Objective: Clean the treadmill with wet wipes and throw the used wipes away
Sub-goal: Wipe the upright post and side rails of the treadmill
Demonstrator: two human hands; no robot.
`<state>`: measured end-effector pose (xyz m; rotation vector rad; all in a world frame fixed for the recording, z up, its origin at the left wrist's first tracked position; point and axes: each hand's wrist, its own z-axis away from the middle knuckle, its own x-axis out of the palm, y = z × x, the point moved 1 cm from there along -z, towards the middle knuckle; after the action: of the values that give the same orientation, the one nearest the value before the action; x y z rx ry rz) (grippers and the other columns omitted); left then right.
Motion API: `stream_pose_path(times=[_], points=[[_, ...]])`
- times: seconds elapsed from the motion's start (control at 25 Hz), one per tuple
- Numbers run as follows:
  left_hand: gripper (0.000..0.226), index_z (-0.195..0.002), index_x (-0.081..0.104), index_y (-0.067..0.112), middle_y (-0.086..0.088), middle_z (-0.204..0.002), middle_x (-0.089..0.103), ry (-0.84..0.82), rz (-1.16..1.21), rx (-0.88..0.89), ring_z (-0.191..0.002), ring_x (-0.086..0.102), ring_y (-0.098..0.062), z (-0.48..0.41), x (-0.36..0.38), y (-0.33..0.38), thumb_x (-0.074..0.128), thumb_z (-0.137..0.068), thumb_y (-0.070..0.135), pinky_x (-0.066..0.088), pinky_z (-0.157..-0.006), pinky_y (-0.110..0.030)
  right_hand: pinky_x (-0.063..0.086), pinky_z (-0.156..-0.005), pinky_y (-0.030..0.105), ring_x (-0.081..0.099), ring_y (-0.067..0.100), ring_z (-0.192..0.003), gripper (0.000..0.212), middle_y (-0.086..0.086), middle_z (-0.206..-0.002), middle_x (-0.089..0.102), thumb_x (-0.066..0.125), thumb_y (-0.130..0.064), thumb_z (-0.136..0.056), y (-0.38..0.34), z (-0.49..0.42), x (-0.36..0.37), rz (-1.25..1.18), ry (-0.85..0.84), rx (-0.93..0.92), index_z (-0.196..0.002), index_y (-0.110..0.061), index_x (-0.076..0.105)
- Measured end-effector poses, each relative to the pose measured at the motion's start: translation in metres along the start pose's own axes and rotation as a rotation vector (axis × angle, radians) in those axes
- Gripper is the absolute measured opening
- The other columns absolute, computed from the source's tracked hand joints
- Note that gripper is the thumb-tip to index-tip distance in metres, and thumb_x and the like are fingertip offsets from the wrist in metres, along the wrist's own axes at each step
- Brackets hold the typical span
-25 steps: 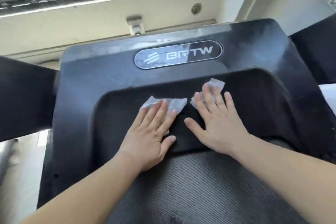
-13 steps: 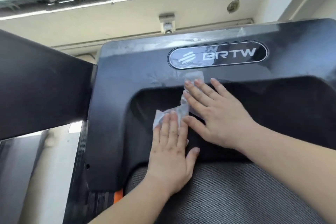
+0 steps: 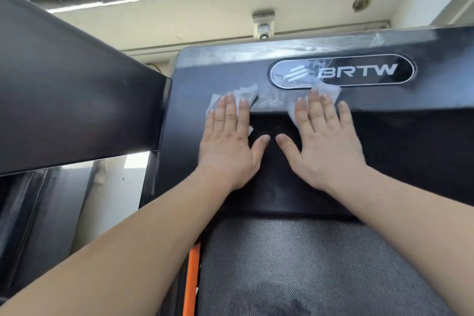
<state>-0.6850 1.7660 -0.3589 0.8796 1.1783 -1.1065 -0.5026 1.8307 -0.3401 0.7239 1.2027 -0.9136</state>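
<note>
So the glossy black plastic treadmill hood [image 3: 423,115] is being wiped two-handed here; a thin crumpled white wet wipe [image 3: 247,92] is pinned flat under the left hand [image 3: 230,146], and a second white wipe [image 3: 331,90] is pinned under the right hand [image 3: 325,146]; neither wipe is actually gripped, fingers are laid out straight with palms pressed down, thumbs nearly tip to tip; both wipes sit on the hood's sloped upper face, poking out past the fingertips, the right one touching the lower rim of the oval silver-edged BRTW badge [image 3: 341,71]; wet smears can be seen between the hands and along the top edge; what the next stroke hangs on, as far as can be judged: the hood's long axis runs left to right, the left hand is parked near its left end beside the big matte black side panel [image 3: 64,97], and a long dry-looking stretch lies right of the right hand; that side is probably best swept outward by the right hand; the grey textured running belt [image 3: 307,264] looks untouched, so binning seems a way off.
</note>
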Motion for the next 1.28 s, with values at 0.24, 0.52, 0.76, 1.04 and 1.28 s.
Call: stream_pose_path(times=[0.24, 0.52, 0.76, 1.04, 1.28], points=[[0.085, -0.161, -0.011, 0.007, -0.017, -0.167, -0.023, 0.059, 0.112, -0.193, -0.154, -0.023, -0.028, 0.099, 0.028, -0.057, 0.011, -0.099, 0.061, -0.002, -0.127, -0.049, -0.002, -0.125, 0.055, -0.001, 0.026, -0.158, 0.074, 0.005, -0.169, 0.006, 0.014, -0.062, -0.099, -0.114, 0.075, 0.059, -0.138, -0.058, -0.358, -0.161, -0.022, 0.023], [0.094, -0.158, 0.005, -0.009, -0.032, -0.165, -0.007, 0.038, 0.064, -0.193, -0.155, -0.008, -0.042, 0.201, 0.086, -0.053, 0.035, -0.096, 0.056, 0.016, -0.122, -0.060, 0.018, -0.123, 0.056, 0.019, 0.020, -0.155, 0.067, 0.000, -0.168, 0.019, 0.027, -0.057, -0.101, -0.028, 0.098, 0.080, 0.009, -0.009, -0.433, -0.159, -0.024, 0.032], [0.087, -0.161, 0.002, 0.003, -0.021, -0.167, -0.015, 0.014, -0.128, -0.032, -0.154, -0.021, -0.034, 0.114, 0.046, -0.024, 0.011, -0.099, 0.063, -0.005, -0.126, -0.053, -0.001, -0.125, 0.054, -0.013, 0.016, -0.156, 0.075, -0.005, -0.168, -0.017, 0.008, -0.070, -0.096, 0.084, 0.103, 0.072, 0.059, -0.121, -0.118, -0.162, -0.035, -0.003], [0.091, -0.161, -0.013, 0.010, -0.015, -0.166, -0.025, -0.032, 0.128, 0.091, -0.153, -0.021, -0.037, 0.062, 0.051, 0.067, 0.015, -0.096, 0.068, -0.010, -0.124, -0.054, -0.013, -0.123, 0.054, -0.026, 0.021, -0.153, 0.080, 0.004, -0.166, -0.029, 0.009, -0.074, -0.094, 0.128, 0.105, 0.060, -0.171, -0.258, 0.420, -0.158, -0.037, -0.021], [0.070, -0.163, 0.017, 0.026, -0.004, -0.171, 0.007, 0.092, -0.024, 0.589, -0.156, 0.012, -0.031, 0.072, 0.058, 0.073, 0.024, -0.101, 0.057, 0.011, -0.125, -0.052, -0.003, -0.125, 0.057, -0.013, 0.020, -0.157, 0.076, -0.002, -0.170, -0.013, 0.011, -0.068, -0.095, 0.072, 0.114, 0.071, -0.080, -0.135, -0.151, -0.163, -0.033, 0.008]])
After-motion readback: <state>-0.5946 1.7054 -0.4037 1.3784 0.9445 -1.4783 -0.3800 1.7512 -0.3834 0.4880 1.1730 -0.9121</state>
